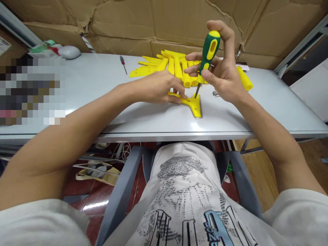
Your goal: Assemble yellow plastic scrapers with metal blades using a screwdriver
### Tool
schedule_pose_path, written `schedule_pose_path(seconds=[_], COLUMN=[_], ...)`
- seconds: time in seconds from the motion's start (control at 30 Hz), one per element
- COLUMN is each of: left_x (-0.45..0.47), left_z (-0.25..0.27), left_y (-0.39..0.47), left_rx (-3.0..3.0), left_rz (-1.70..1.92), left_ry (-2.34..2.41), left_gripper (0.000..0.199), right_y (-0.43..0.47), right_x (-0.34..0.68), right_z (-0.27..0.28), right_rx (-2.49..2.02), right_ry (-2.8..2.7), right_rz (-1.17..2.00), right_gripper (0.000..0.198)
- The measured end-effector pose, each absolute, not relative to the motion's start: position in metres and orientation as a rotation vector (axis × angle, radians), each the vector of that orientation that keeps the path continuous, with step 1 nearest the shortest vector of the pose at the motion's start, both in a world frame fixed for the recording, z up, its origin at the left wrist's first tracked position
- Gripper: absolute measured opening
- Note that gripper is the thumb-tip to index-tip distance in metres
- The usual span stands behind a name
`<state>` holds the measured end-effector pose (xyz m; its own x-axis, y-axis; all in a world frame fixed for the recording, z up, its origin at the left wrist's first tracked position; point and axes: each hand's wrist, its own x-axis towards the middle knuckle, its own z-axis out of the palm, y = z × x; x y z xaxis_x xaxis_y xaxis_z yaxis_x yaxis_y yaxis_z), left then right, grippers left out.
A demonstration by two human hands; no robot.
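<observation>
My left hand (164,87) is closed around the handle of a yellow scraper (196,108) that lies on the table. Along the scraper's right edge runs a thin metal blade. In my right hand (225,73) is a green and yellow screwdriver (210,51), held nearly upright between thumb and fingers, with the index finger curled over its top. Its tip meets the scraper's head near the upper hole; a second hole shows below. Behind both hands lies a pile of yellow scraper parts (176,66). Small metal pieces (216,93) rest beside my right hand.
A small dark screwdriver (123,64) lies at the back left of the white table (102,73). A yellow handle (244,78) lies right of my right hand. Cardboard (123,24) stands along the back. A rounded white object (69,52) sits at the far left.
</observation>
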<state>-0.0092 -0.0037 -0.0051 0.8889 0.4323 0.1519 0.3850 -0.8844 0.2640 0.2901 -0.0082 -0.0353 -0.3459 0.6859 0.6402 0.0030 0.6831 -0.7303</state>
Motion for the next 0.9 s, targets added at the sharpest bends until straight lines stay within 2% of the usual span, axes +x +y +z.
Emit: schedule_pose_path(seconds=[0.27,0.67,0.9], left_x=[-0.011,-0.008,0.007], left_z=[-0.009,-0.008,-0.012], left_y=[-0.001,-0.012,-0.039], left_rx=[2.837,2.894,2.989], left_rz=[0.344,0.337,0.424], left_ry=[0.618,0.624,0.621], left_gripper=[0.037,0.03,0.029], right_y=[-0.029,-0.004,-0.019], right_x=[0.283,0.286,0.279], right_z=[-0.027,-0.039,-0.034], right_rx=[-0.569,-0.483,-0.53], right_ry=[-1.796,-1.772,-1.721], right_rz=[0.723,0.62,0.576], right_gripper=[0.116,0.115,0.101])
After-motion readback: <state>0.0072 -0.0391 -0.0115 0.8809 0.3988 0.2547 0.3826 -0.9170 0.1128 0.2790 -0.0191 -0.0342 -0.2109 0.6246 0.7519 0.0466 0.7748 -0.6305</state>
